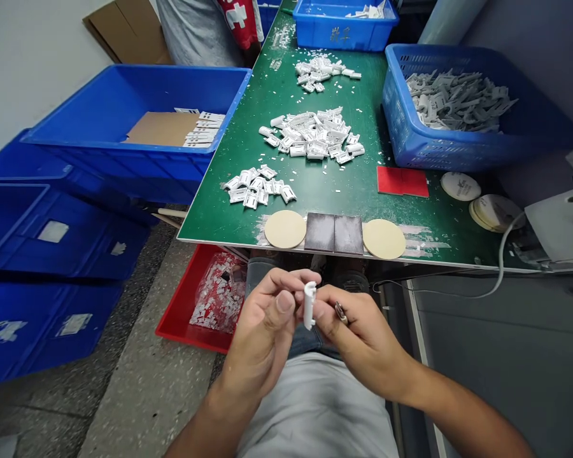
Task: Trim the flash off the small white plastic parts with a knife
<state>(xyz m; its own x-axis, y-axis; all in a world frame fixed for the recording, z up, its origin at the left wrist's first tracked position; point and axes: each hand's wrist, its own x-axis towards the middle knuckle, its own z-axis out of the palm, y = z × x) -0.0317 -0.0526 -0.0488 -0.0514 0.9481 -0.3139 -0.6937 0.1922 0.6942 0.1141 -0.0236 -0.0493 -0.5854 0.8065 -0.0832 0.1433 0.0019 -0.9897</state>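
Note:
A small white plastic part (309, 305), curved like a half-tube, is held upright between my hands in front of the table edge. My left hand (267, 324) pinches it from the left with thumb and fingers. From the right, the thumb and fingertips of my right hand (363, 334) touch it. A slim tool with a brownish metal end (340, 313) pokes out between the closed fingers of my right hand; the rest of it is hidden. Similar white parts lie in a small pile (258, 186), a larger middle pile (315, 133) and a far pile (319, 71).
Round cream pads (285, 229) and dark square pads (334, 233) line the near edge of the green table (363, 95). A blue basket (405, 137) of white parts stands right. Left are a blue bin (134, 149) and a red tray (172, 324) below. Someone stands behind.

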